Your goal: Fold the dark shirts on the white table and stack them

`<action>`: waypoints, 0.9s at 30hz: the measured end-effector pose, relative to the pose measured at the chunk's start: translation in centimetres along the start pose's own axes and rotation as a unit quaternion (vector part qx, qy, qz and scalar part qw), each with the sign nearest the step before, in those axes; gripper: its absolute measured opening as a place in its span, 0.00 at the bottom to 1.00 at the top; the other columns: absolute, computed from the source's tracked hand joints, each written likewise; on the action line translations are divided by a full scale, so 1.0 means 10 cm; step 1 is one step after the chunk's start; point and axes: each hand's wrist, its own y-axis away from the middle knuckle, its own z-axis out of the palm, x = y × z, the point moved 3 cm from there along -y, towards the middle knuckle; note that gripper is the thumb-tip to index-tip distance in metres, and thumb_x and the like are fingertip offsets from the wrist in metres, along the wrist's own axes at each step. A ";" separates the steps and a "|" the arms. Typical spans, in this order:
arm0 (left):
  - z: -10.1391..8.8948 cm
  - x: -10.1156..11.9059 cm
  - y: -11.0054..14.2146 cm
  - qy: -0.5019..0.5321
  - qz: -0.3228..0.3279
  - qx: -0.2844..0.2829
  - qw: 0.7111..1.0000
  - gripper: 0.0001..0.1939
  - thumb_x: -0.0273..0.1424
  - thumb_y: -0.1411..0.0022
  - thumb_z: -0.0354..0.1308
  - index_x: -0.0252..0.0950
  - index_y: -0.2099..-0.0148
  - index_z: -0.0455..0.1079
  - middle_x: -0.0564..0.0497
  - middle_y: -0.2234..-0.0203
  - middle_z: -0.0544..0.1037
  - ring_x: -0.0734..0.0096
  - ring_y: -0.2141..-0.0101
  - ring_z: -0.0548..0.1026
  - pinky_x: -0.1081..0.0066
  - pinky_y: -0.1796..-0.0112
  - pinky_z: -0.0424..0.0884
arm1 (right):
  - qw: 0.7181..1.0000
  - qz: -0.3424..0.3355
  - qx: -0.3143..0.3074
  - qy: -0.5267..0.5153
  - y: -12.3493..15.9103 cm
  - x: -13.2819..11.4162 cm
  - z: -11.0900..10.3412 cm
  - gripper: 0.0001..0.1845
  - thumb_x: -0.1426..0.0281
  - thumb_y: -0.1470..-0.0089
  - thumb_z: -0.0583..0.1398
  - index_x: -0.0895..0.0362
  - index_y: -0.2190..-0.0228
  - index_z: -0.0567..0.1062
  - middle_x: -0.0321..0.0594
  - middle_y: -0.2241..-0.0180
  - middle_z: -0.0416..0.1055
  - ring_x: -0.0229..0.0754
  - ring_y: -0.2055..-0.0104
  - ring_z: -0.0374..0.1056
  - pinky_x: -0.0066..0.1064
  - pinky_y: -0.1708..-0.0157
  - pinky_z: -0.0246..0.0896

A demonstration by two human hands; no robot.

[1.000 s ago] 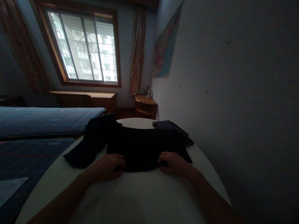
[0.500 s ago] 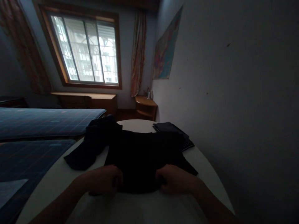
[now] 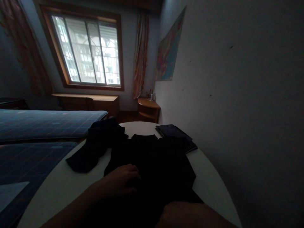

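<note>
A black garment, by its outline a shirt [image 3: 152, 164], lies spread over the round white table [image 3: 216, 190], its near part running down to the bottom of the view. My left hand [image 3: 123, 179] rests on its left side, fingers stretched forward and thumb apart. At the lower edge, my right hand [image 3: 180, 213] is curled in on the near right part of the cloth; its fingertips are lost in the dark. Left of the shirt lies a crumpled dark garment [image 3: 85, 155]. Folded dark cloth [image 3: 172, 129] sits at the back right, partly under the shirt.
A bed with a blue checked mattress [image 3: 47, 123] stands left of the table. Close on the right is a white wall [image 3: 225, 110] with a map [image 3: 169, 50]. Beyond are a wooden desk [image 3: 104, 98] under the window and a corner shelf [image 3: 148, 103].
The shirt's near edge has come toward me, out of the bottom of the view, and its collar end now shows. My left hand has loosened and moved up; my right hand has come nearer.
</note>
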 end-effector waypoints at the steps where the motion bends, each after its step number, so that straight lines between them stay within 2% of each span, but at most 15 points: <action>1: 0.01 -0.01 -0.01 -0.015 -0.001 -0.001 1.000 0.17 0.30 0.44 0.63 0.43 0.51 0.73 0.48 0.53 0.75 0.60 0.53 0.72 0.63 0.52 0.68 | 0.999 -0.018 0.028 -0.018 0.04 -0.01 -0.10 0.10 0.71 0.47 0.60 0.49 0.63 0.80 0.34 0.67 0.78 0.37 0.71 0.71 0.24 0.76 0.58; 3: 0.03 -0.05 -0.02 -0.022 -0.018 -0.008 1.000 0.15 0.30 0.43 0.62 0.42 0.53 0.73 0.48 0.54 0.74 0.61 0.54 0.73 0.65 0.54 0.68 | 0.992 -0.017 0.121 -0.033 0.11 0.04 -0.30 0.12 0.68 0.49 0.63 0.50 0.60 0.79 0.37 0.60 0.77 0.41 0.61 0.72 0.27 0.65 0.63; 5: 0.05 -0.08 -0.02 -0.025 -0.018 -0.016 0.999 0.10 0.30 0.42 0.61 0.41 0.56 0.74 0.49 0.56 0.76 0.62 0.56 0.74 0.66 0.55 0.68 | 0.980 0.023 0.196 -0.018 0.16 0.15 -0.42 0.17 0.67 0.51 0.66 0.52 0.57 0.78 0.41 0.55 0.75 0.45 0.54 0.70 0.31 0.57 0.62; 7: 0.07 -0.09 -0.03 -0.031 -0.005 -0.022 0.999 0.06 0.30 0.39 0.58 0.41 0.60 0.75 0.50 0.61 0.77 0.64 0.59 0.75 0.68 0.58 0.68 | 0.975 0.062 0.215 0.001 0.16 0.26 -0.44 0.19 0.68 0.53 0.67 0.53 0.56 0.77 0.43 0.54 0.74 0.48 0.53 0.69 0.34 0.56 0.62; 9: 0.08 -0.09 -0.02 -0.031 -0.004 -0.035 0.999 0.06 0.29 0.40 0.57 0.40 0.62 0.76 0.51 0.64 0.79 0.66 0.62 0.76 0.69 0.61 0.68 | 0.976 0.082 0.201 0.010 0.13 0.32 -0.41 0.15 0.72 0.53 0.65 0.54 0.60 0.77 0.43 0.57 0.75 0.47 0.57 0.70 0.32 0.60 0.62; 12: 0.10 -0.05 0.01 0.006 -0.037 -0.068 0.997 0.06 0.28 0.44 0.60 0.41 0.63 0.77 0.52 0.66 0.80 0.67 0.67 0.77 0.72 0.66 0.68 | 0.980 0.101 0.169 0.024 0.11 0.29 -0.32 0.09 0.77 0.52 0.59 0.55 0.69 0.78 0.42 0.66 0.77 0.41 0.68 0.71 0.27 0.71 0.58; 14: 0.12 0.01 0.06 0.053 -0.047 -0.114 0.991 0.07 0.28 0.45 0.62 0.42 0.63 0.78 0.54 0.68 0.81 0.68 0.69 0.77 0.74 0.70 0.66 | 0.985 0.112 0.129 0.034 0.13 0.24 -0.23 0.09 0.77 0.53 0.58 0.56 0.74 0.78 0.39 0.73 0.76 0.36 0.78 0.66 0.25 0.79 0.51; 16: 0.17 0.10 0.11 0.105 -0.035 -0.185 0.976 0.07 0.28 0.46 0.63 0.42 0.63 0.79 0.54 0.70 0.82 0.69 0.70 0.78 0.75 0.73 0.65 | 0.990 0.120 0.062 0.039 0.15 0.20 -0.13 0.08 0.75 0.53 0.58 0.56 0.77 0.77 0.36 0.78 0.73 0.32 0.85 0.55 0.25 0.84 0.44; 18: 0.20 0.19 0.15 0.155 -0.015 -0.257 0.954 0.07 0.29 0.46 0.64 0.42 0.63 0.80 0.54 0.70 0.82 0.68 0.70 0.78 0.76 0.74 0.66 | 0.992 0.117 -0.015 0.045 0.16 0.16 -0.04 0.09 0.74 0.50 0.58 0.56 0.78 0.77 0.34 0.81 0.70 0.30 0.89 0.45 0.25 0.87 0.40; 20: 0.19 0.23 0.15 0.193 -0.016 -0.270 0.943 0.09 0.31 0.45 0.64 0.43 0.60 0.79 0.55 0.69 0.82 0.69 0.70 0.78 0.76 0.72 0.68 | 0.994 0.083 -0.054 0.042 0.15 0.12 -0.03 0.09 0.75 0.49 0.58 0.56 0.76 0.78 0.33 0.81 0.70 0.31 0.88 0.45 0.25 0.87 0.42; 21: 0.16 0.21 0.12 0.196 -0.026 -0.231 0.953 0.10 0.32 0.44 0.63 0.43 0.58 0.79 0.55 0.68 0.82 0.69 0.69 0.78 0.75 0.71 0.70 | 0.997 0.051 -0.053 0.027 0.14 0.10 -0.07 0.08 0.75 0.50 0.59 0.56 0.73 0.79 0.33 0.80 0.71 0.31 0.87 0.50 0.24 0.86 0.44; 23: 0.07 0.10 0.05 0.156 -0.042 -0.080 0.984 0.12 0.33 0.40 0.59 0.43 0.54 0.77 0.53 0.63 0.81 0.69 0.63 0.78 0.72 0.62 0.73 | 1.000 -0.010 0.006 -0.011 0.09 0.08 -0.22 0.07 0.74 0.50 0.61 0.54 0.68 0.79 0.33 0.73 0.75 0.33 0.79 0.63 0.23 0.80 0.54; 25: -0.02 -0.07 -0.01 0.066 -0.039 0.082 0.994 0.16 0.31 0.37 0.55 0.43 0.48 0.73 0.50 0.50 0.77 0.66 0.52 0.74 0.65 0.50 0.70 | 0.991 -0.027 0.132 -0.017 0.04 0.14 -0.43 0.11 0.73 0.50 0.62 0.53 0.62 0.79 0.36 0.63 0.77 0.38 0.64 0.71 0.26 0.66 0.63; 26: -0.04 -0.17 -0.02 0.023 -0.034 0.131 0.991 0.20 0.30 0.37 0.54 0.44 0.43 0.69 0.49 0.42 0.71 0.64 0.46 0.70 0.61 0.44 0.65 | 0.980 -0.015 0.199 0.000 0.02 0.19 -0.52 0.14 0.72 0.49 0.62 0.53 0.58 0.78 0.39 0.57 0.76 0.42 0.56 0.71 0.30 0.57 0.64; 27: -0.04 -0.28 -0.02 -0.009 -0.042 0.153 0.987 0.24 0.29 0.37 0.54 0.44 0.39 0.65 0.48 0.37 0.64 0.62 0.42 0.66 0.58 0.42 0.62 | 0.967 0.006 0.255 0.022 0.01 0.25 -0.58 0.17 0.72 0.49 0.62 0.54 0.55 0.76 0.42 0.52 0.74 0.45 0.50 0.68 0.35 0.50 0.61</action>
